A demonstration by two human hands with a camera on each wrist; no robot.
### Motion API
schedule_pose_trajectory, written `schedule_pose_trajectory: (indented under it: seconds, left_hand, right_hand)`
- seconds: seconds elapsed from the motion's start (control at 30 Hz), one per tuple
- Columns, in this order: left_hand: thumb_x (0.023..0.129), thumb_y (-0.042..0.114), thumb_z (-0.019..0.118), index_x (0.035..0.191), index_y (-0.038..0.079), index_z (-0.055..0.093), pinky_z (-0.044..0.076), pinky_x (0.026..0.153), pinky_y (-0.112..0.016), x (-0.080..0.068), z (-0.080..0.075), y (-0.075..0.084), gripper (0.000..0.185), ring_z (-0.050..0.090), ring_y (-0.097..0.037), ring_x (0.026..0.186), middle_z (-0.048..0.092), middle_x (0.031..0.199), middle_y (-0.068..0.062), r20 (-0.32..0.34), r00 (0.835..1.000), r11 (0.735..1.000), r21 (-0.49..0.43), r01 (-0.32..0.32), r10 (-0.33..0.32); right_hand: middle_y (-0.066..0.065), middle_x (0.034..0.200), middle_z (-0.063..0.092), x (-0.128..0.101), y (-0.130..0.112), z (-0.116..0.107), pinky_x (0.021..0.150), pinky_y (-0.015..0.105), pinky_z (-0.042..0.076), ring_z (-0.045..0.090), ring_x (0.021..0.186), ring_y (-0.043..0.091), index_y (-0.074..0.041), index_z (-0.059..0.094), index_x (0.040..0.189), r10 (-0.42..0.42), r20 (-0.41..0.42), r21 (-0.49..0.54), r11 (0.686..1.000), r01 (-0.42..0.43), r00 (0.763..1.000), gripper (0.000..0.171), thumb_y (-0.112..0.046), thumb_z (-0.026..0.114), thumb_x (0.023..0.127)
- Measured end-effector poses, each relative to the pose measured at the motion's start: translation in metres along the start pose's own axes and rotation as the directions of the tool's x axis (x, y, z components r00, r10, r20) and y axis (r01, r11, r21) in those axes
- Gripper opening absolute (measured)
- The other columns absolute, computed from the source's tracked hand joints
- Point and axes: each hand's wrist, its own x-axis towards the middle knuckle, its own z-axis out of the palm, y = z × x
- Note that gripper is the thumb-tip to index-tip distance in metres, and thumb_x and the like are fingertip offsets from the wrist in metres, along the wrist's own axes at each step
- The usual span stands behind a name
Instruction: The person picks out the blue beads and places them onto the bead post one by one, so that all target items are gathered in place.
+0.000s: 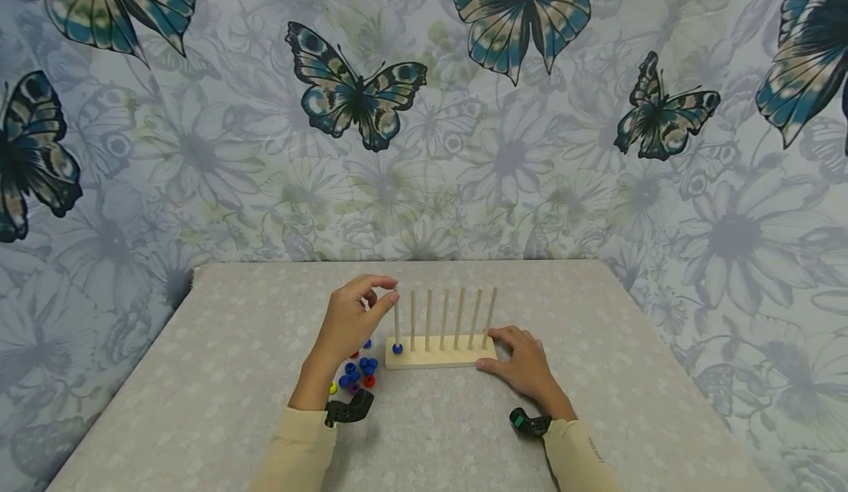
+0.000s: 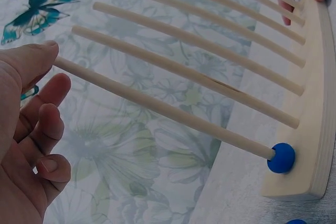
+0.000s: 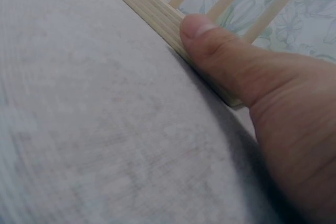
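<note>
Sleeved arms reach over the desk (image 1: 232,345): the right hand (image 1: 526,363) grips the end of the rack (image 1: 437,359), thumb on its front edge. Left hand (image 1: 351,319) hovers at the top of the first peg (image 1: 397,319), fingers (image 2: 50,129) loosely curled, holding nothing. One blue bead (image 1: 397,348) sits at that peg's foot; loose beads (image 1: 358,374) lie just left.

Peg rack (image 1: 437,362): I log a pale wooden base, seven upright dowels, flat on the surface. Blue bead (image 1: 397,348): round, threaded on the leftmost dowel (image 1: 397,322), resting at its foot against the base.
</note>
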Motion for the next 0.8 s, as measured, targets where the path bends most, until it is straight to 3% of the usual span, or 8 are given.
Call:
schedule_pose_trajectory:
  seconds: [0.27,0.43,0.53,0.8]
  left_hand:
    - [0.096,0.036,0.068,0.113,0.024,0.072,0.037,0.045,-0.024,-0.002,-0.008,-0.002,0.021,0.052,-0.009,0.067,0.069,0.099,0.008,-0.020,1.000,1.000,-0.008,0.003,-0.003]
    - [0.097,0.039,0.066,0.114,0.027,0.072,0.044,0.058,-0.024,-0.002,-0.017,-0.001,0.022,0.053,-0.009,0.071,0.068,0.096,0.011,-0.044,0.998,0.999,-0.019,0.045,-0.046]
    - [0.097,0.042,0.065,0.115,0.028,0.071,0.047,0.068,-0.025,-0.003,-0.023,0.001,0.023,0.054,-0.008,0.075,0.069,0.103,0.013,-0.050,0.997,0.998,-0.013,0.065,-0.066]
    - [0.097,0.039,0.065,0.115,0.026,0.071,0.046,0.067,-0.025,-0.007,-0.038,0.004,0.022,0.054,-0.009,0.075,0.069,0.102,0.012,-0.072,0.996,0.999,0.002,0.048,-0.048]
  right_hand:
    - [-0.003,0.123,0.065,-0.001,-0.002,0.000,0.092,0.044,0.037,0.058,0.115,0.023,-0.024,0.064,0.133,0.001,-0.003,0.000,1.000,-0.001,1.000,0.074,-0.067,0.076,0.074]
    - [-0.004,0.124,0.065,0.000,-0.002,0.000,0.094,0.045,0.037,0.057,0.117,0.021,-0.026,0.063,0.134,0.006,-0.002,-0.013,1.000,-0.006,1.000,0.075,-0.069,0.075,0.074]
    - [-0.004,0.124,0.065,0.000,-0.002,0.000,0.093,0.045,0.037,0.057,0.117,0.022,-0.025,0.064,0.133,0.002,-0.008,0.000,1.000,-0.002,1.000,0.073,-0.067,0.077,0.074]
    - [-0.004,0.124,0.065,0.001,-0.002,-0.001,0.094,0.046,0.037,0.057,0.117,0.023,-0.025,0.063,0.134,0.007,0.007,0.004,1.000,-0.007,1.000,0.075,-0.070,0.075,0.074]
